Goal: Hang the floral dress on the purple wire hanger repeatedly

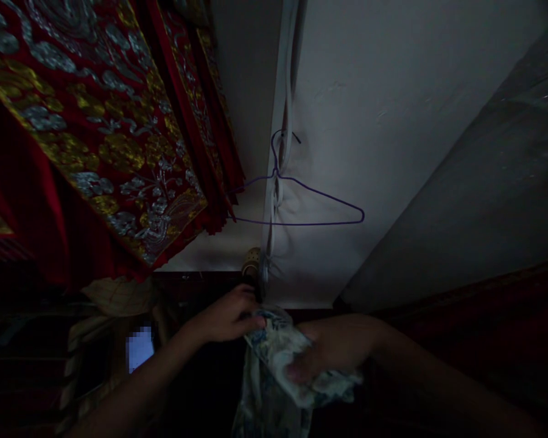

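My left hand [226, 316] and my right hand [331, 353] both grip a pale, blue-patterned cloth [274, 377] low in the middle of the view. The cloth hangs down between my forearms. The fingers of both hands are closed on its upper edge. Above them a thin purple wire hanger [301, 204] hangs empty from white cords [281, 121] that run down the pale wall. A small round knob [252, 263] sits just above my left hand.
Red hangings with gold and silver embroidery [95, 121] fill the upper left. A grey slanted surface [484, 182] covers the right. Dark furniture lies below, with a small bright blurred screen [140, 348] at lower left.
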The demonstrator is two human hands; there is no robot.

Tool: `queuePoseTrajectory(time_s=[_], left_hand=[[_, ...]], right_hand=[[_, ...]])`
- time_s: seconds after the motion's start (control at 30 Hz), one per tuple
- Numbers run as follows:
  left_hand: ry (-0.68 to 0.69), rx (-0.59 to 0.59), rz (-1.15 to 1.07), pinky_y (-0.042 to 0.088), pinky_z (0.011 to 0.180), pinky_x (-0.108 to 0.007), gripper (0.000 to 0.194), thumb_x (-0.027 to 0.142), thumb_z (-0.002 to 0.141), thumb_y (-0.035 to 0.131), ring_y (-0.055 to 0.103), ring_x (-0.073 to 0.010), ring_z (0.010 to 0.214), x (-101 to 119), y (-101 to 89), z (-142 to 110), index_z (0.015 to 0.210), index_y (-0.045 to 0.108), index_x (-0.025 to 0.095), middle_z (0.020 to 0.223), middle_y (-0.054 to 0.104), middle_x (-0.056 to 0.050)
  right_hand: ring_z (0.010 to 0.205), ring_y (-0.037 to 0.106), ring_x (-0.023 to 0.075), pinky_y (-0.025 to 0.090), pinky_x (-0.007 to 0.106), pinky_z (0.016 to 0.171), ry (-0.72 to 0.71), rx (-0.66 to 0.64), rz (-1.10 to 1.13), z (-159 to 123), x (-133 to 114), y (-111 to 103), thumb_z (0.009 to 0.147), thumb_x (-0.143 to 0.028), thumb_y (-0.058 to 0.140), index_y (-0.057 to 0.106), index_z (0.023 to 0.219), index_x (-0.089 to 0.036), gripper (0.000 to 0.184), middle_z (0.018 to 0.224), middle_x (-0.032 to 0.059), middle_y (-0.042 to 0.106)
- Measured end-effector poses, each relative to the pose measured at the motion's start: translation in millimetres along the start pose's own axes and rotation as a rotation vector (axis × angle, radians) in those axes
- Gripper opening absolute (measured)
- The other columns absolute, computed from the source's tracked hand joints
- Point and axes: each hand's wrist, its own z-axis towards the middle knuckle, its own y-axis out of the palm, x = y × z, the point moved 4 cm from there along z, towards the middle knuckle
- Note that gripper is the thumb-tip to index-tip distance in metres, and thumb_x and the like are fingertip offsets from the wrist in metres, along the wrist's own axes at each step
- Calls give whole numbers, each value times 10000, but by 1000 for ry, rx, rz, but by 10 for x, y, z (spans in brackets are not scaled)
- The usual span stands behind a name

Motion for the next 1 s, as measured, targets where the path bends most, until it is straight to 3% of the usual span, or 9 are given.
queuePoseTrajectory(time_s=[0.1, 0.2, 0.3, 0.4, 0.5, 0.67, 0.83, 0.93, 1.0], left_hand=[[-41, 49, 298, 365, 1095, -434, 382, 545, 940, 565, 630, -245, 912, -115, -369, -115, 844, 719, 209, 832, 694, -63], [-173, 140, 436, 382, 1069, -447, 261, 457, 897, 644, 626, -279, 1017, -266, -711, -239, 944, 755, 226, 928, 730, -82], [-258, 240, 423, 426, 1017, -419, 284, 415, 888, 655, 624, -281, 1074, -369, -921, -328, 1084, 752, 233, 1081, 746, -93], [-263, 294, 362, 481, 875, -348, 226, 367, 915, 604, 657, -245, 938, -367, -961, -370, 921, 756, 200, 959, 743, -83], [-302, 350, 372, 468, 724, -306, 313, 339, 932, 538, 634, -205, 740, -329, -950, -421, 695, 672, 185, 733, 665, -50], [-388, 367, 592, 451, 769, -325, 237, 306, 941, 504, 650, -230, 820, -277, -1028, -493, 872, 700, 191, 798, 690, -66], [-538, 235, 642, 438, 666, -299, 202, 292, 894, 526, 671, -234, 755, -282, -1040, -392, 792, 681, 211, 775, 710, -64], [-613, 301, 662, 469, 717, -332, 248, 272, 918, 472, 698, -265, 825, -238, -1129, -291, 931, 710, 204, 889, 751, -105], [-571, 402, 663, 486, 794, -358, 292, 232, 924, 427, 700, -279, 904, -165, -1248, -206, 1020, 699, 186, 984, 753, -131]], right_hand=[[531, 510, 110, 400, 219, 494, -146, 255, -291, -354, -257, -296, 804, -421, 695, 722, 759, -158, 268, 654, 1, 650], [619, 590, 160, 439, 241, 542, -447, 781, -299, -658, -587, -727, 755, -286, 658, 751, 825, -188, 151, 743, 22, 701], [707, 645, 188, 477, 261, 605, -633, 1166, -186, -697, -715, -1104, 704, -206, 616, 744, 1033, -195, 353, 862, 43, 738], [785, 666, 197, 500, 286, 678, -648, 1215, -95, -399, -665, -1372, 750, -264, 578, 681, 1247, -209, 510, 978, 51, 750], [907, 664, 214, 494, 300, 770, -640, 1320, -192, -166, -551, -1613, 757, -280, 575, 660, 1294, -211, 548, 1083, 58, 746], [660, 602, 194, 401, 263, 593, -494, 1447, -458, -258, -344, -1922, 712, -242, 494, 743, 797, -156, 278, 690, 33, 678], [556, 540, 168, 301, 248, 516, -411, 1595, -602, -639, -404, -1849, 668, -250, 574, 658, 571, -171, 151, 494, -14, 510], [551, 545, 171, 295, 247, 500, -408, 1575, -570, -764, -483, -1770, 660, -260, 612, 667, 561, -169, 145, 486, -14, 512], [542, 527, 166, 289, 248, 491, -409, 1575, -556, -814, -503, -1753, 656, -268, 623, 673, 558, -169, 148, 481, -15, 499]])
